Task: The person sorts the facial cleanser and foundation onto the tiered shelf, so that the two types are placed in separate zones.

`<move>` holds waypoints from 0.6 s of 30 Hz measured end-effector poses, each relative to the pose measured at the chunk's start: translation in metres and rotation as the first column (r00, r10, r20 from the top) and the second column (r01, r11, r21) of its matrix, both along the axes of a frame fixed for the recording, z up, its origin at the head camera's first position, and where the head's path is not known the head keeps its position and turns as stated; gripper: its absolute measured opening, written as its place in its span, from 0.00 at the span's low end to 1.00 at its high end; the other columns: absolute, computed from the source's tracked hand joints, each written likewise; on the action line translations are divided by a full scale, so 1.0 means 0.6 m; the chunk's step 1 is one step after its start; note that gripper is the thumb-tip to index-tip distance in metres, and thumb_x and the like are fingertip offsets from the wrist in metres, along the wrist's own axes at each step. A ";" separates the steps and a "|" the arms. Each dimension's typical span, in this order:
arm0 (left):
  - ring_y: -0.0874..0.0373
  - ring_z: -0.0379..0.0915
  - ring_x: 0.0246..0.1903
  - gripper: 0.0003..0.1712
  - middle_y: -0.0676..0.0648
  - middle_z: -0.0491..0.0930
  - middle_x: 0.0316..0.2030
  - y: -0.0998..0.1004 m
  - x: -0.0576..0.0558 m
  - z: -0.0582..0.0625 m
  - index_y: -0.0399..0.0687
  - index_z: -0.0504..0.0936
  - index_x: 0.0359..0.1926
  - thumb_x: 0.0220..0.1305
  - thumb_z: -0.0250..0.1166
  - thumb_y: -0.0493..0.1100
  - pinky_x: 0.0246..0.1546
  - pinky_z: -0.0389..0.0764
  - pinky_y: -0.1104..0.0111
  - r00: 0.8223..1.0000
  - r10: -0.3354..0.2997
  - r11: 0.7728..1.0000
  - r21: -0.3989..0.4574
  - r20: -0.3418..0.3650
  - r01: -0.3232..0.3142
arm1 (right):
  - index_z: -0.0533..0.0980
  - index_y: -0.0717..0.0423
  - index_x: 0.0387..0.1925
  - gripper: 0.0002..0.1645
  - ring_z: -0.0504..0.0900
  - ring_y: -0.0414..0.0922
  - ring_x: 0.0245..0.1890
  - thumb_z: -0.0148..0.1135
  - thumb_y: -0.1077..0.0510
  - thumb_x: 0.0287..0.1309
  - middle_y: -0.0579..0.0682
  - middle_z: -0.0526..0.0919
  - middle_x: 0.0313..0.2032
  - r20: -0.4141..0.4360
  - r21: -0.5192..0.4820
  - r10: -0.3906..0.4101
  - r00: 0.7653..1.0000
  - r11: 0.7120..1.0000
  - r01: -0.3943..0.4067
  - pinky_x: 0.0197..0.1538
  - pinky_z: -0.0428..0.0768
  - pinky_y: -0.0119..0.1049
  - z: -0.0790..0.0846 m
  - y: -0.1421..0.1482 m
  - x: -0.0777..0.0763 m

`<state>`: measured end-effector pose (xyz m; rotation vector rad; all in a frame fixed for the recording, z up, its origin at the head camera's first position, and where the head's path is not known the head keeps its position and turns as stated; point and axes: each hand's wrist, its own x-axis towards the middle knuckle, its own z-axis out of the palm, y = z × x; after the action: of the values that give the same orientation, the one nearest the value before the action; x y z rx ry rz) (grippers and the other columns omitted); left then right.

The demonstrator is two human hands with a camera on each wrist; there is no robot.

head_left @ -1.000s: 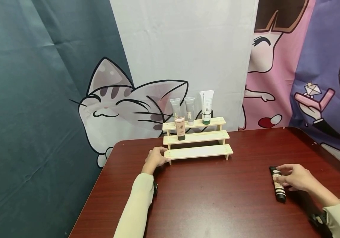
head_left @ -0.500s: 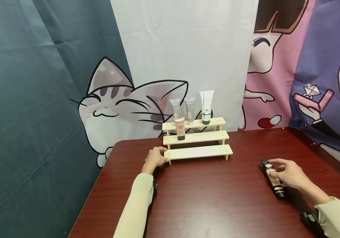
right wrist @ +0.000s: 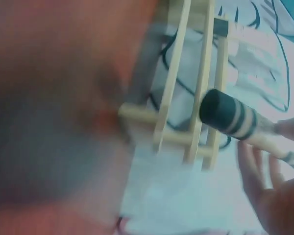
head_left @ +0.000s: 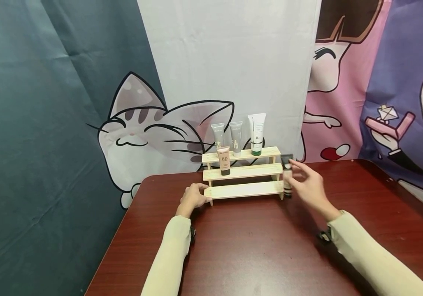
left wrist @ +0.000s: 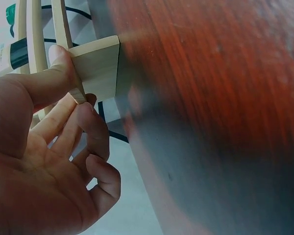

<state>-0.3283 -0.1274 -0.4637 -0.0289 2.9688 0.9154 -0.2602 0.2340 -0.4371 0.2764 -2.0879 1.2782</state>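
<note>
A three-step wooden display rack [head_left: 246,189] stands near the table's back edge. My left hand [head_left: 194,196] pinches the left end of its lowest step, thumb on top and fingertips underneath in the left wrist view. At the rack's right end, my right hand [head_left: 310,188] holds a black-and-beige squeeze tube [head_left: 287,176] between thumb and fingers. That tube is roughly upright, its striped black cap [right wrist: 219,108] pointing down. A beige BB cream tube [head_left: 224,161] stands on the middle step. On the top step are two grey tubes [head_left: 236,137] and a white tube [head_left: 257,131] with a green cap.
The rack stands on a dark red wooden table [head_left: 245,250]. Right behind the table's back edge hangs a printed cloth backdrop [head_left: 270,53] with cartoon figures. The table's left edge runs beside the left sleeve [head_left: 168,255].
My right hand has lifted the black-and-beige tube off the right side of the table and carried it left to the rack, turning it upright. The left hand keeps its place on the rack.
</note>
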 end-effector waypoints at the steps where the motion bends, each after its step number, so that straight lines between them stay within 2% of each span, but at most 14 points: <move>1: 0.43 0.75 0.53 0.28 0.45 0.78 0.59 0.000 0.000 0.000 0.62 0.83 0.57 0.53 0.78 0.50 0.45 0.74 0.48 1.000 0.000 1.000 0.001 0.000 0.000 | 0.76 0.64 0.61 0.33 0.85 0.38 0.36 0.72 0.73 0.51 0.67 0.84 0.43 -0.025 -0.044 0.020 0.999 0.999 -0.021 0.32 0.79 0.22 0.009 -0.019 -0.008; 4: 0.43 0.74 0.53 0.28 0.45 0.78 0.59 -0.001 0.000 0.000 0.62 0.83 0.56 0.53 0.78 0.50 0.45 0.74 0.48 1.000 -0.001 1.000 0.001 0.001 0.001 | 0.75 0.68 0.60 0.32 0.85 0.56 0.39 0.70 0.75 0.51 0.70 0.82 0.45 -0.089 -0.141 0.062 0.994 0.987 -0.075 0.34 0.81 0.24 0.035 -0.075 -0.031; 7: 0.42 0.73 0.55 0.28 0.45 0.78 0.59 -0.003 -0.002 0.000 0.63 0.83 0.56 0.52 0.78 0.50 0.46 0.74 0.48 1.000 0.004 1.000 0.000 0.003 -0.004 | 0.73 0.70 0.61 0.33 0.83 0.65 0.40 0.69 0.76 0.51 0.71 0.80 0.47 -0.121 -0.191 0.090 0.989 0.975 -0.112 0.35 0.80 0.24 0.052 -0.121 -0.052; 12: 0.42 0.72 0.57 0.28 0.44 0.77 0.59 -0.002 -0.004 0.000 0.63 0.83 0.56 0.52 0.78 0.50 0.46 0.74 0.47 1.000 -0.001 1.000 0.001 -0.008 0.001 | 0.70 0.68 0.65 0.37 0.82 0.67 0.41 0.69 0.76 0.51 0.72 0.78 0.49 -0.127 -0.213 0.101 0.987 0.969 -0.127 0.35 0.77 0.23 0.050 -0.160 -0.086; 18: 0.43 0.74 0.52 0.28 0.44 0.78 0.57 -0.001 -0.002 0.000 0.63 0.84 0.55 0.51 0.79 0.50 0.45 0.73 0.48 1.000 0.005 1.000 0.005 0.001 -0.005 | 0.69 0.66 0.66 0.37 0.80 0.69 0.45 0.68 0.75 0.53 0.71 0.77 0.51 -0.092 -0.213 0.156 0.983 0.962 -0.173 0.40 0.78 0.24 0.036 -0.171 -0.112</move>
<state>-0.3295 -0.1278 -0.4638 -0.0360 2.9671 0.9225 -0.3274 0.1312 -0.4152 0.3995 -1.8718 1.5600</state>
